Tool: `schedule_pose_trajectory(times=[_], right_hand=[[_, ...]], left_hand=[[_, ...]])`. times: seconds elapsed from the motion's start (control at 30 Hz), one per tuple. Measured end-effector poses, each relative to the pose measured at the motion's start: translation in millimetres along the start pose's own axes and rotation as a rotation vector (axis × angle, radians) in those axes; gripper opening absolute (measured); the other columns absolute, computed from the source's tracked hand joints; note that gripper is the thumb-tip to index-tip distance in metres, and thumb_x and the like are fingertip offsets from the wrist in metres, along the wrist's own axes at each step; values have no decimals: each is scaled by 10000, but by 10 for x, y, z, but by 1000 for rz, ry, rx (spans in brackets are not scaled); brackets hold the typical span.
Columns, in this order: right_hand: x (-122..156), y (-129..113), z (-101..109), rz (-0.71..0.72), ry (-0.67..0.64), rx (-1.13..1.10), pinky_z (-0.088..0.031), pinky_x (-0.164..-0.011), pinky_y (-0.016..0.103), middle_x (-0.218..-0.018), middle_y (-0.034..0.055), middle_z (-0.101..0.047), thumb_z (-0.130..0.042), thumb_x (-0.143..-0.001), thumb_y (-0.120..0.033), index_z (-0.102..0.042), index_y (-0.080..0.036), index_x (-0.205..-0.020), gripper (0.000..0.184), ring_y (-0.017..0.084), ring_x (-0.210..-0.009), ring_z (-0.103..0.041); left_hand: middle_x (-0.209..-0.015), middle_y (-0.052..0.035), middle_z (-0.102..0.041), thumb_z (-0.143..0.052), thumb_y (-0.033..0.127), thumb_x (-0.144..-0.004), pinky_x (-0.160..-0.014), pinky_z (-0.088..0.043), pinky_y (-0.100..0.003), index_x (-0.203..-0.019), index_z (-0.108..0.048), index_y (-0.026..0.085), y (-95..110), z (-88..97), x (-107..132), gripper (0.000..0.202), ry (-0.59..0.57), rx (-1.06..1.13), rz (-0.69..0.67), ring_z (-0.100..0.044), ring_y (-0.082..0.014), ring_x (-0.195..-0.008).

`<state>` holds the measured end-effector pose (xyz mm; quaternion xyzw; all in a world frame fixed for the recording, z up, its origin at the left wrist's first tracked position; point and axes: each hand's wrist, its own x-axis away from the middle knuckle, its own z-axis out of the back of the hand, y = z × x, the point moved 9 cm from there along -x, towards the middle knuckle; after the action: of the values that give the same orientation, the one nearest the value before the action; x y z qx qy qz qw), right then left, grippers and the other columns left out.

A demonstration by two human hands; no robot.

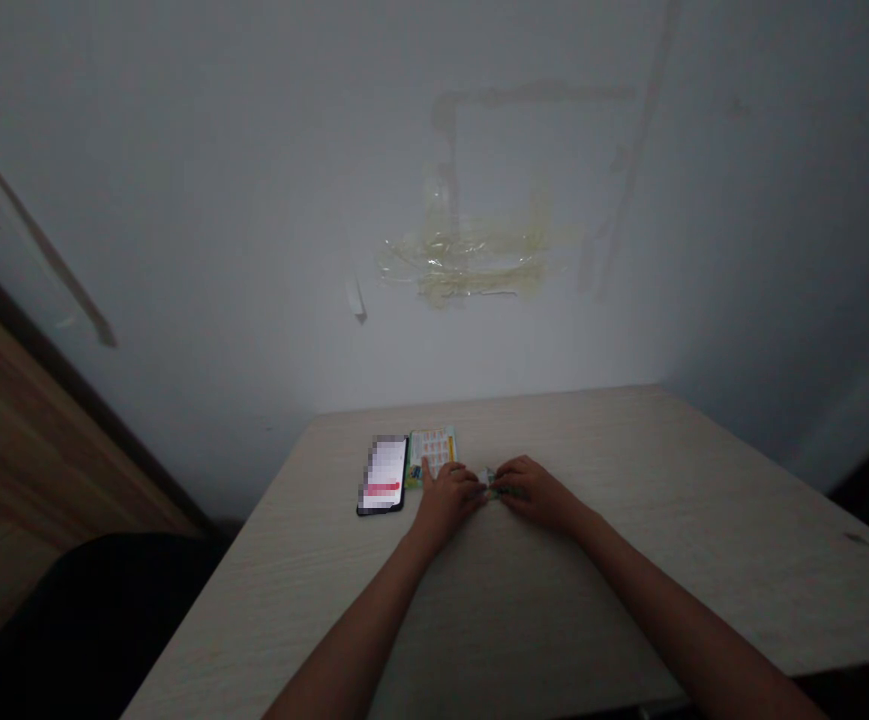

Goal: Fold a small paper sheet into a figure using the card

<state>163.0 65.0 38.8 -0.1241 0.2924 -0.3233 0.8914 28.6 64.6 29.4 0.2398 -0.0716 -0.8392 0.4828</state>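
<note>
Head view: my left hand (449, 492) and right hand (531, 488) meet low on the counter (629, 560), fingers of both pinched on a small pale-green piece (489, 482) — probably folded paper: light, soft, easily creased, best held at its edges. Phone (383, 476) and printed card (434, 448) lie just beside my left hand.

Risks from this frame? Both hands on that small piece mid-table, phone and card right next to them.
1. The small piece is tiny and the scene is dim. The grip of the left hand and right hand is hard to judge, so a slip could go unnoticed.
2. The left hand overlaps the near edge of the printed card, which lies beside the phone. A sideways move might drag the card or nudge the phone.
</note>
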Motion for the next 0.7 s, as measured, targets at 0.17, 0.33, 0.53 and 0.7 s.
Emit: schedule_pose_trajectory(times=[0.17, 0.33, 0.53, 0.7], right_hand=[[3, 19, 11, -17, 12, -9, -459, -928, 370, -1066, 73, -669, -625, -856, -236, -721, -232, -1050, 217, 208, -1035, -572], [-4, 37, -12, -17, 15, 11, -460, -921, 375, -1061, 74, -669, -618, -862, -233, -726, -231, -1039, 208, 209, -1024, -573], [-19, 50, -21, -22, 18, 17, -462, -919, 374, -1051, 73, -678, -583, -882, -209, -732, -228, -1010, 198, 204, -1015, -578], [-24, 20, 15, -37, 28, 9, -459, -920, 368, -1031, 72, -683, -571, -899, -218, -730, -223, -1009, 194, 202, -1007, -581]], left_hand=[[-1062, 9, -730, -653, 383, -865, -1085, 82, -726, -1029, -725, 364, 27, 27, -2, 180, 6, 5, -5, -528, -251, -1182], [-1051, 0, -728, -613, 400, -892, -1089, 106, -712, -1033, -725, 359, 34, 7, -10, 185, -2, -6, -12, -527, -243, -1171], [-1017, -2, -726, -578, 393, -916, -1096, 93, -704, -1001, -732, 346, 50, 24, -13, 183, 27, -32, -24, -541, -227, -1139], [-1018, 0, -724, -566, 377, -922, -1100, 80, -702, -973, -733, 332, 62, 38, -7, 180, 38, -37, -27, -545, -220, -1130]])
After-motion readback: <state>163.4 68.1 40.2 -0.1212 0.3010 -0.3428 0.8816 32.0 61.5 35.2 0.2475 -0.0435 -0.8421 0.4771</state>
